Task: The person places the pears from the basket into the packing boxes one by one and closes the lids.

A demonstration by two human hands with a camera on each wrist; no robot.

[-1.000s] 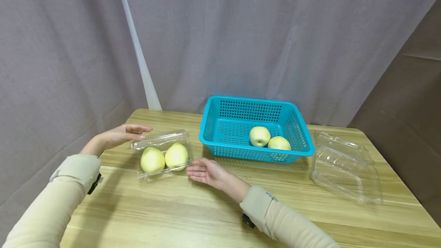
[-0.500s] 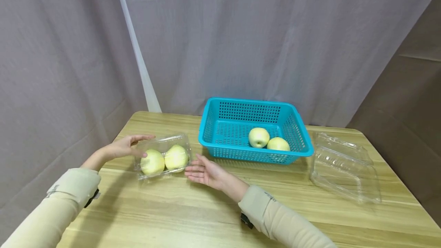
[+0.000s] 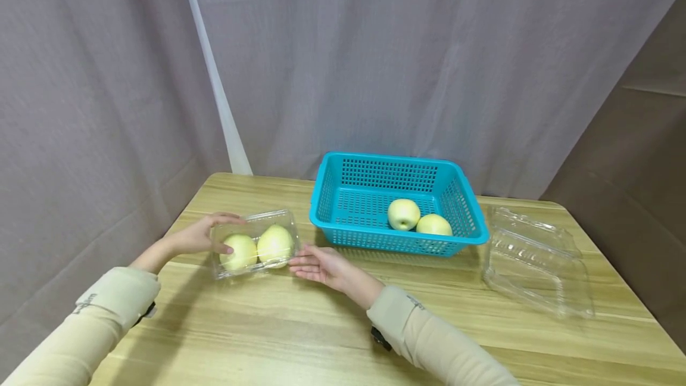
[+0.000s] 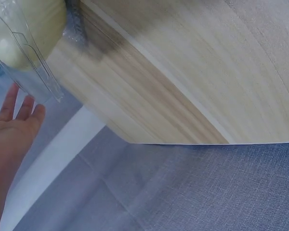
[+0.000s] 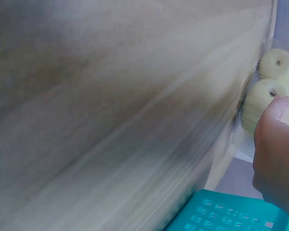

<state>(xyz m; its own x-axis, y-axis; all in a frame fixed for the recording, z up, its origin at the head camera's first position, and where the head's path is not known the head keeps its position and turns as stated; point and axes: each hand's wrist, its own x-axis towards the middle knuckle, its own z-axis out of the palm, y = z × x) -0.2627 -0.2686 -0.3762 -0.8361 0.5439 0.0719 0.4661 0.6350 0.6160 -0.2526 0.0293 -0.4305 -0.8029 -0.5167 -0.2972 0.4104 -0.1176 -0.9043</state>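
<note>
Two pale yellow-green apples lie side by side in a clear plastic clamshell box on the table's left part. Its lid lies over the fruit. My left hand grips the box's left end, thumb on the front and fingers at the back edge; in the left wrist view its fingers reach the plastic rim. At the right end, my right hand touches the box with fairly straight fingers. The right wrist view has its thumb by the nearer apple, the other fingers hidden.
A teal perforated basket stands at the table's back middle with two more apples inside. A second clear clamshell box, standing open, lies at the right. Grey curtains hang behind the wooden table.
The lid has come down over the two apples. My left hand has moved right and forward onto the box's left end, while the right hand has stayed nearly in place.
</note>
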